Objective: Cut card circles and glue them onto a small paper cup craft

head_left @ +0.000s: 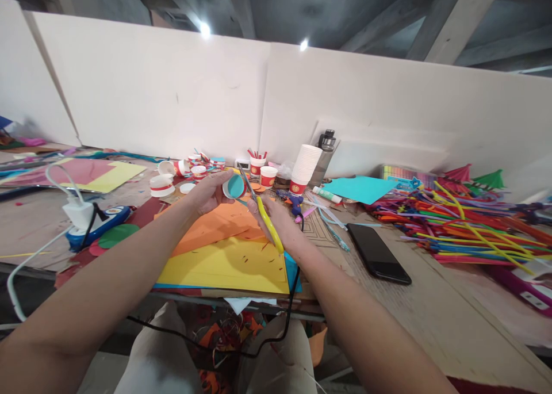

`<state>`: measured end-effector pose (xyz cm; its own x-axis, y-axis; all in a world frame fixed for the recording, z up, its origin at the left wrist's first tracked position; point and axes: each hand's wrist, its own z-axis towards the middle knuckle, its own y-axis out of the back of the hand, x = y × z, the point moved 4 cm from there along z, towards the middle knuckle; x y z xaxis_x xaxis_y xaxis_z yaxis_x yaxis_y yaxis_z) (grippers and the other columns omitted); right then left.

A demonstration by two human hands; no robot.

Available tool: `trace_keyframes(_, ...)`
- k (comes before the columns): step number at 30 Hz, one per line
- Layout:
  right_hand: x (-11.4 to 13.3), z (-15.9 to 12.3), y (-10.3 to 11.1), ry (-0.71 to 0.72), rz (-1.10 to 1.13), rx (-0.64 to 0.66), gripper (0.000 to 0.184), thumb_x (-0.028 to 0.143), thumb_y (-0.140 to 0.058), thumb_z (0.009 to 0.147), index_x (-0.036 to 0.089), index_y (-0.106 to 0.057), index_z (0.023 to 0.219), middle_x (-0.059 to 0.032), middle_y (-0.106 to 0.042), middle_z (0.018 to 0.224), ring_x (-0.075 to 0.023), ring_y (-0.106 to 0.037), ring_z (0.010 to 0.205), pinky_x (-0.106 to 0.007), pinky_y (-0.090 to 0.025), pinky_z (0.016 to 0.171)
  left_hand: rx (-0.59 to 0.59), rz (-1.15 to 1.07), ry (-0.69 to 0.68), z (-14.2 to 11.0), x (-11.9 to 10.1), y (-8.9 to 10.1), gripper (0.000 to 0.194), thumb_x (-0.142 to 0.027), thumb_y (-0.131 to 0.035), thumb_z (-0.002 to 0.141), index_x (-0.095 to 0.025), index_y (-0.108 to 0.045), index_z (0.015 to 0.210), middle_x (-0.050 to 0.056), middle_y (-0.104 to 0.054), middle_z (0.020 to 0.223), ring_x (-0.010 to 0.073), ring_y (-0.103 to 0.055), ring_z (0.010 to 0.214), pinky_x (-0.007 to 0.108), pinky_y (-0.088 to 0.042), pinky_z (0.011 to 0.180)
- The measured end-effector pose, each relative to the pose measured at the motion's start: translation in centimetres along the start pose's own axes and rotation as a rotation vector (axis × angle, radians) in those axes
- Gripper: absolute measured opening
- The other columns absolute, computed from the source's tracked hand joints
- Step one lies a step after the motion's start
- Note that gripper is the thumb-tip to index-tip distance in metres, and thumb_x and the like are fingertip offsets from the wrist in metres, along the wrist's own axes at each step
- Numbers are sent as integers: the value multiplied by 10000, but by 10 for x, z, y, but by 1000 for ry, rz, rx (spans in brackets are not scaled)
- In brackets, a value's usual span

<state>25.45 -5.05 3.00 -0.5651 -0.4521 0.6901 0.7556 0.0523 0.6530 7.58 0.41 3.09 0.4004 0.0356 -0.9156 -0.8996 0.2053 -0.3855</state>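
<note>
My left hand (pixel 207 194) is closed around a small cut-down paper cup (pixel 235 187) with a teal disc across its end facing me. Yellow-handled scissors (pixel 269 224) rest in my right hand (pixel 276 218), blades pointing up and away beside the cup. A thin teal strip (pixel 244 202) shows between the cup and my right fingers. Whether the blades touch the cup I cannot tell. Below both hands lie orange paper (pixel 207 227) and a yellow sheet (pixel 219 267) dotted with small dark scraps.
Several cut cups (pixel 161 185) and a tall cup stack (pixel 305 167) stand toward the white board. A phone (pixel 378 253), blue glue gun (pixel 295 203), pipe cleaners (pixel 470 227) and teal paper (pixel 362 190) lie right. A power strip (pixel 97 227) sits left; a black cable (pixel 284 325) hangs over the edge.
</note>
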Motion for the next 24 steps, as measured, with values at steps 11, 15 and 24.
trace_keyframes(11,-4,1,-2,8,31,2,398,580,-505,918,216,-477,759,24,-536,687,-117,-491,617,-251,-373,610,1,22,-17,2,0,2,177,-304,-693,844,-130,-676,872,28,-650,662,137,-614,506,212,-486,383)
trace_keyframes(15,-6,2,-3,12,54,-14,396,595,-515,905,215,-517,791,26,-526,680,-121,-485,607,-252,-373,604,14,29,-19,4,1,4,183,-306,-698,845,-131,-686,896,33,-662,677,136,-621,517,209,-491,396)
trace_keyframes(24,-7,2,-2,-12,16,-50,382,587,-525,898,218,-546,803,28,-512,655,-127,-492,584,-254,-358,589,0,-12,17,-3,-1,-8,212,-308,-595,929,-117,-666,870,50,-669,694,142,-636,550,241,-545,467)
